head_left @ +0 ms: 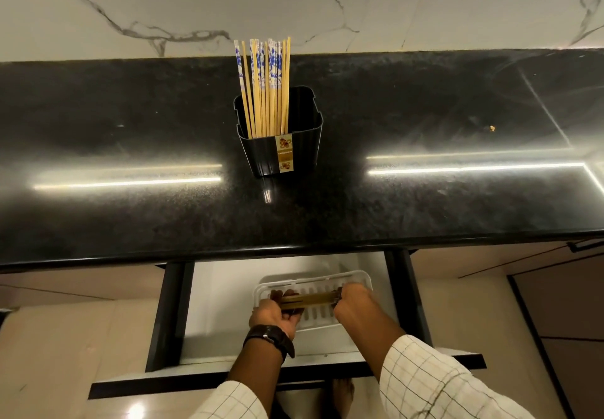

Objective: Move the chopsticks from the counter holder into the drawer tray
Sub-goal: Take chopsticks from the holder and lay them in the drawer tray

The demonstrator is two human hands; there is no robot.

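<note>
Chopsticks [307, 297] clamped between left hand [273, 314] and right hand [354, 304] are lowered over tray [362, 280] at 6 o'clock; many remain in holder [261, 154] at 12 o'clock.

The counter [130, 124] is black speckled stone, glossy, with pale streaks of reflected light. Behind it, the wall [425, 0] is white marble with grey veins. On the counter stands a black ribbed holder [261, 154] bearing a cream and gold label with brown flowers. The chopsticks [264, 85] in it are tan bamboo, several topped in white with blue floral print. Below the counter, the drawer [228, 288] is pale grey inside with black sides. Its tray [359, 280] is white and slotted. The bundle of chopsticks [307, 299] over the tray looks olive-brown (blurred). The sleeves [441, 382] are cream with a thin dark grid check, and the watch [271, 337] is dark brown.
</note>
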